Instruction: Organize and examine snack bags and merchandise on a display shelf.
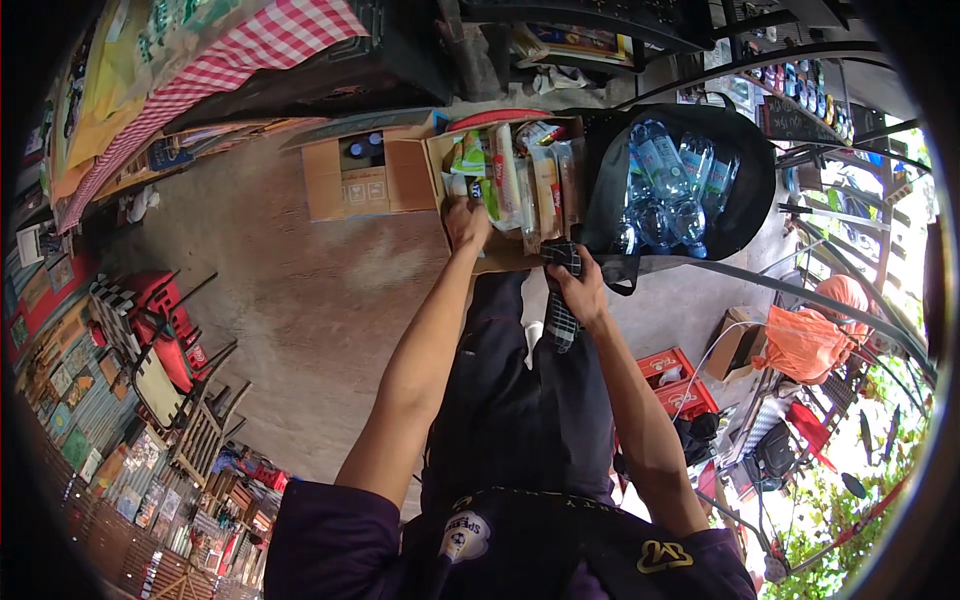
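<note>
A cardboard box (491, 264) holding several plastic packets stands before me. My left hand (468, 225) reaches into its near left part, at a green and white packet (480, 196); the fingertips are partly hidden, so its grip cannot be told. My right hand (581, 285) is closed on a dark checked cloth (562, 322), which hangs at the box's near right corner. Long clear packets (544, 187) fill the middle and right of the box. Against its right side lies a black bag (754, 172) with several clear plastic bottles (664, 169) in it.
An open carton (326, 180) with blue-capped bottles adjoins the box on the left. A table with a red checked cloth (247, 52) stands at upper left, red chairs (169, 315) at left. Right are red crates (675, 379), another carton (731, 345) and a person in orange (810, 341).
</note>
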Available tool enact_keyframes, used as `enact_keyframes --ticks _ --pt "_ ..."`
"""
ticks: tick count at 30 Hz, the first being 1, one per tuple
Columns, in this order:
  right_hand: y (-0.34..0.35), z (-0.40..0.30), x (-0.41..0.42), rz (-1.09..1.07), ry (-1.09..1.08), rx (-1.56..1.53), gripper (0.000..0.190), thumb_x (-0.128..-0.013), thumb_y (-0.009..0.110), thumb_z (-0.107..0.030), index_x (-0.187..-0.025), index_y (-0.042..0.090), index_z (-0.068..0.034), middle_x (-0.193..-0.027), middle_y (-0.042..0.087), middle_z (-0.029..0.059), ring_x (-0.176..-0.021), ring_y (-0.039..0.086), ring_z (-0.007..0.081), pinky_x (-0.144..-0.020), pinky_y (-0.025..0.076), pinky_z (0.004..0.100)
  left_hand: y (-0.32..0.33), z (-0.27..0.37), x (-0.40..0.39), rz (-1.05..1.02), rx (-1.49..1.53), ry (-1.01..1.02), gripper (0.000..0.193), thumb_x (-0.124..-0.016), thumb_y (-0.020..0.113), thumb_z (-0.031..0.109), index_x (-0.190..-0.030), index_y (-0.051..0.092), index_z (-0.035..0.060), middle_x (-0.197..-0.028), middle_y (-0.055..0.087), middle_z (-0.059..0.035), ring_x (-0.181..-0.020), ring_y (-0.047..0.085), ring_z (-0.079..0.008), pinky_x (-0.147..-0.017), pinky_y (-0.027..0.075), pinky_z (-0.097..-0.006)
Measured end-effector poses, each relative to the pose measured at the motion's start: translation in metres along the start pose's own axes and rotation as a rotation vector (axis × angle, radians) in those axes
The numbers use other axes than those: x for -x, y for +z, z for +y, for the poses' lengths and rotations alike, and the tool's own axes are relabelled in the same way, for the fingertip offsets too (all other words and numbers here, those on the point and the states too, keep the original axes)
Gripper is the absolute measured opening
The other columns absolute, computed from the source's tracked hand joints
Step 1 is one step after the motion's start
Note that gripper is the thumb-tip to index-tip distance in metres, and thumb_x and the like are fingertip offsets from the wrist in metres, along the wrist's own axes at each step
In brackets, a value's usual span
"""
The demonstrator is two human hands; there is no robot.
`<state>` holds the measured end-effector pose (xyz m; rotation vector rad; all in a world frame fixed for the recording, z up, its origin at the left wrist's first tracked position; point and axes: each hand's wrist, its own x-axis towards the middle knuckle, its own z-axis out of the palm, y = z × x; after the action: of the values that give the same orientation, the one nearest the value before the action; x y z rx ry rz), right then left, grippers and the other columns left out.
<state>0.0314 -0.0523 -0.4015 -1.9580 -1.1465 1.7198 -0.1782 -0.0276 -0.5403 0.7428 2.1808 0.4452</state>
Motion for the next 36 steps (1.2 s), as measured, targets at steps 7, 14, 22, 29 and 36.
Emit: enact_keyframes --ticks 7,14,22,29,36 --pt "-0.009 0.005 -0.008 0.024 0.032 -0.077 0.033 -0.078 0.063 -0.016 -0.105 0.059 0.002 -0.088 0.066 0.0111 -0.081 0.061 0.0168 -0.076 0.048 0.0303 -0.049 0.009 0.026 -0.37 0.469 -0.183 0.031 -0.082 0.053 0.028 -0.089 0.062 -0.0003 -0.079 0.063 -0.0074 -0.066 0.061 -0.0156 -0.06 0.052 -0.0297" --pt "-0.009 0.0 -0.005 0.072 0.028 -0.092 0.031 -0.078 0.064 -0.015 -0.103 0.059 0.001 -0.088 0.066 0.0099 -0.079 0.06 0.0151 -0.074 0.048 0.0295 -0.075 0.017 0.052 -0.45 0.376 -0.178 0.021 -0.079 0.052 0.024 -0.073 0.056 0.0036 -0.078 0.057 -0.0023 -0.068 0.052 -0.0121 -0.065 0.042 -0.029" --pt "-0.016 -0.061 0.06 -0.057 -0.042 -0.354 0.027 -0.082 0.065 -0.012 -0.105 0.058 0.0 -0.09 0.065 0.0038 -0.081 0.057 0.0085 -0.075 0.046 0.0247 -0.098 0.074 0.148 -0.513 0.629 0.095 0.023 -0.076 0.053 0.018 -0.079 0.059 -0.0042 -0.079 0.057 -0.0032 -0.069 0.05 -0.012 -0.066 0.041 -0.0275" --pt "-0.065 -0.129 0.128 0.073 -0.15 -0.583 0.023 -0.087 0.063 -0.012 -0.106 0.058 0.0 -0.092 0.066 0.0045 -0.083 0.058 0.0085 -0.075 0.046 0.0243 -0.139 0.201 0.23 -0.405 0.503 0.439 0.049 -0.092 0.048 0.044 -0.114 0.047 0.0001 -0.104 0.059 -0.0157 -0.094 0.058 -0.0218 -0.083 0.044 -0.0333" --pt "-0.121 -0.191 0.205 0.321 -0.817 -0.04 0.046 -0.079 0.069 -0.006 -0.118 0.048 0.003 -0.108 0.058 0.0201 -0.096 0.06 0.0288 -0.085 0.046 0.0349 -0.14 0.264 0.287 -0.565 1.018 0.722 0.086 -0.09 0.021 0.07 -0.126 0.046 -0.0038 -0.123 0.054 -0.0113 -0.115 0.051 -0.0194 -0.101 0.036 -0.0329"
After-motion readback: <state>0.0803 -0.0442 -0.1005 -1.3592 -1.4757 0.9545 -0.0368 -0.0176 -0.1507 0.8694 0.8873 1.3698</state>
